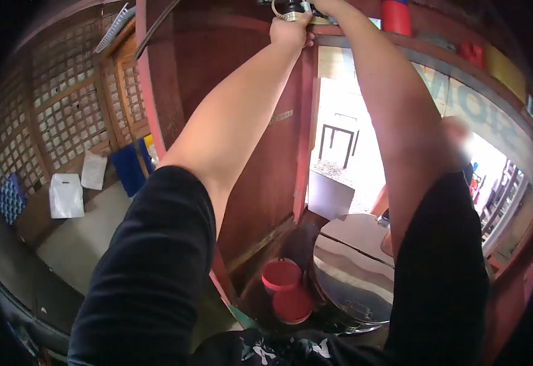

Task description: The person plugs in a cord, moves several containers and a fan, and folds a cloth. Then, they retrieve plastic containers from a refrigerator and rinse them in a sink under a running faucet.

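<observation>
Both of my arms reach up to the top edge of the view. My left hand point(292, 32) is at the top centre, its fingers closed around a metal-and-black fixture point(291, 8) above the red wooden post. The fixture is partly cut off by the frame. My right hand point(329, 6) is beside it on the right, mostly cut off at the top edge, so its fingers cannot be made out. A red cylindrical container point(396, 17) stands on the ledge to the right of my hands.
Below are red buckets point(281, 274) and a round metal-topped drum point(352, 268). A person point(455, 137) is beyond the opening on the right, behind my right arm. White bags point(66, 195) hang at the left, near a lattice wall point(59, 91).
</observation>
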The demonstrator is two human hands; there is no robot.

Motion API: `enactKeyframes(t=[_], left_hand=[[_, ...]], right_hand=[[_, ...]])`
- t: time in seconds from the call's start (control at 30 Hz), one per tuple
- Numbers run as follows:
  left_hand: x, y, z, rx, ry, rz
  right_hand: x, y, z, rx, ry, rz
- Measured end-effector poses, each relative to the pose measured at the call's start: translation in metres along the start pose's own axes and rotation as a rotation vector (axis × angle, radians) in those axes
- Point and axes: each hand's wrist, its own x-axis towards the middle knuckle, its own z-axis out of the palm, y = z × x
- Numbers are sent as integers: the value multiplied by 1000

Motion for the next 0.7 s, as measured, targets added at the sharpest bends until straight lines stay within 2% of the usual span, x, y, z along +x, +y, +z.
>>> enactKeyframes(t=[0.07,0.13,0.17,0.27,0.3,0.4,0.43,0.53,0.57,0.67,0.7], left_hand=[[6,3,0,129,-70,-67],[4,2,0,149,-57,-70],[3,1,-2,161,-55,-61],[12,-6,1,170,-12,-53],[8,-2,2,174,-4,-52],[26,-21,5,296,22,-39],[26,-22,7,323,12,-29],[27,-24,11,234,-34,-45],[29,-26,11,200,-55,-51],[33,-32,9,173,-99,-70],[34,-35,9,173,-111,-81]], right_hand=[[6,3,0,54,-72,82],[-5,9,-4,174,-155,131],[5,21,4,107,-154,110],[58,66,23,-217,-330,-175],[60,68,26,-369,-248,-267],[80,97,51,-608,43,-357],[78,91,43,-305,118,-89],[55,94,21,-417,66,-147],[48,92,24,-445,62,-99],[40,77,30,-389,223,-200],[50,77,43,-240,368,-357]])
